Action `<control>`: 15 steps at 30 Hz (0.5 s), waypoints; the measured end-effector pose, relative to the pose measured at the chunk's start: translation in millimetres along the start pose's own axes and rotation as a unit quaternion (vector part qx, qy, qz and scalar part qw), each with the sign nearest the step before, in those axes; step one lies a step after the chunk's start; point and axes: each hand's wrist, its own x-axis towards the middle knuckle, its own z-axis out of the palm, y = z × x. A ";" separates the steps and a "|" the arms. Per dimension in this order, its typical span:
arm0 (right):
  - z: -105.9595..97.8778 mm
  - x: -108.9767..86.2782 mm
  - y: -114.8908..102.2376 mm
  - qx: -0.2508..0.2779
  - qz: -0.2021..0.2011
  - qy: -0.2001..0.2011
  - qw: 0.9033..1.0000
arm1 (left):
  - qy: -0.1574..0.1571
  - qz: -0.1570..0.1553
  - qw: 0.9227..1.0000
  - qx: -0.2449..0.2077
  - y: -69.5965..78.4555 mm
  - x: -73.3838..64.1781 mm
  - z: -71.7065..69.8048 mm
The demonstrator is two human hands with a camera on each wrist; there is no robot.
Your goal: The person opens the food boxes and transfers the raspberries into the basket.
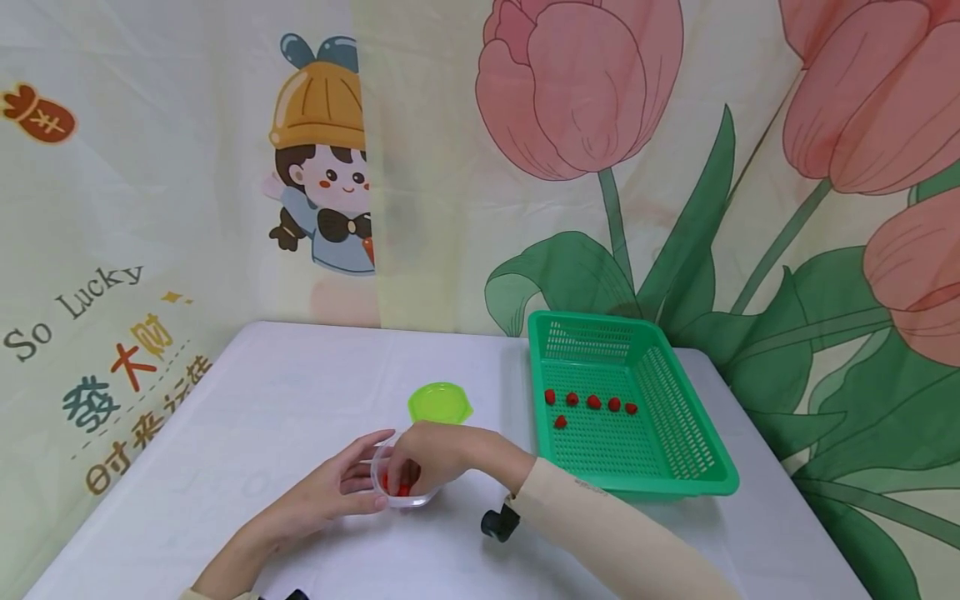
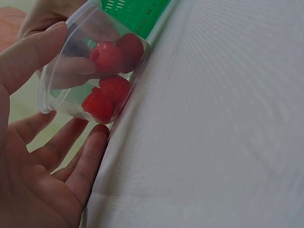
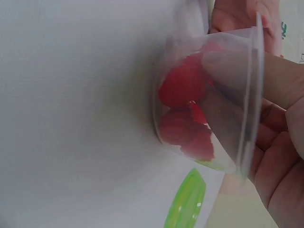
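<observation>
A clear plastic tub (image 1: 408, 502) with several red raspberries (image 2: 114, 88) in it stands on the white table. My left hand (image 1: 326, 483) steadies it from the left, thumb on the near side and fingers on the far side by the rim. Reaching in from above, my right hand (image 1: 435, 454) has thumb and fingertips at a raspberry (image 3: 183, 85) and appears to pinch it; the tub wall blurs the contact. To the right, a green plastic basket (image 1: 633, 483) holds a row of raspberries (image 1: 593, 402) and one more raspberry (image 1: 560, 422) in front of that row.
A lime-green lid (image 1: 438, 402) lies flat on the table just behind the tub. The white-covered table (image 1: 315, 375) ends at a printed cloth backdrop (image 1: 435, 167) at the back. A small black camera (image 1: 500, 523) is strapped to the right wrist.
</observation>
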 end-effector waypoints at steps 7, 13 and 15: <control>-17.8 -21.2 -2.6 0.023 0.018 0.040 0.999 | 0.004 -0.007 1.000 0.001 1.8 0.8 2.4; -35.9 -47.8 2.6 0.037 0.024 0.072 0.996 | 0.012 -0.028 1.000 -0.001 1.8 1.6 2.3; -43.2 -59.0 4.7 0.039 0.029 0.081 0.996 | 0.018 -0.039 0.999 0.006 2.7 2.3 2.4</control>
